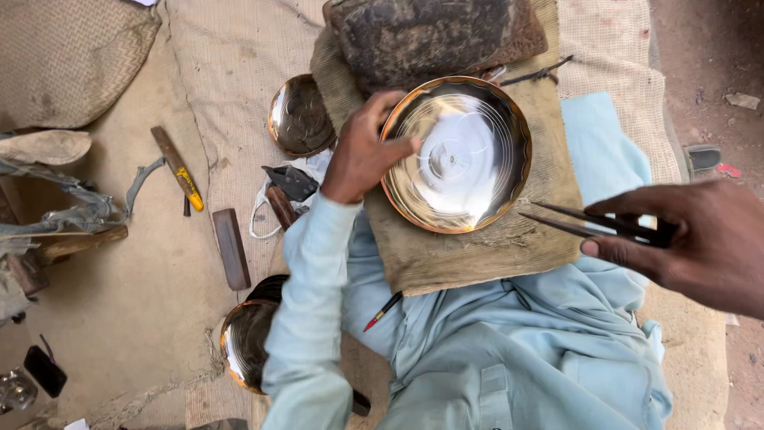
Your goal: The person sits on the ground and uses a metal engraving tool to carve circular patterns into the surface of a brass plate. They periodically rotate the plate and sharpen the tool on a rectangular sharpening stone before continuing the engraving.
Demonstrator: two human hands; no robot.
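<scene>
Here, in the head view, three shiny metal plates can be counted: a large brass plate (pixel 456 154) on a worn wooden board (pixel 477 251), a smaller plate (pixel 299 117) beyond the board's far left corner, and a third plate (pixel 245 338) near the person's left elbow, partly hidden by the pale blue sleeve (pixel 306 318). There are two hands, both the person's own.

The left hand (pixel 362 151) rests on the left rim of the large brass plate, fingers curled together and pressing down on the edge, the thumb lying over the rim toward the plate's inside. The right hand (pixel 700 235) hovers to the right of the board, apart from the plate, and pinches a pair of dark metal dividers (pixel 593 223) between thumb and fingers; the two thin legs point left, and their tips lie just beside the plate's lower right rim, whether touching it I cannot tell.

The large brass plate is round, with a golden raised rim and a mirror-bright inside showing faint concentric rings around a small centre mark. It sits near the middle of the board, which lies across the person's lap.

Left of the board, on the woven mat (pixel 231 72), lie a long tool with a yellow handle (pixel 179 169) and a dark rectangular block (pixel 231 248). One red-tipped pencil (pixel 383 311) lies just below the board's near left corner. Beyond the board's far edge sits a dark, rough slab (pixel 434 32).
</scene>
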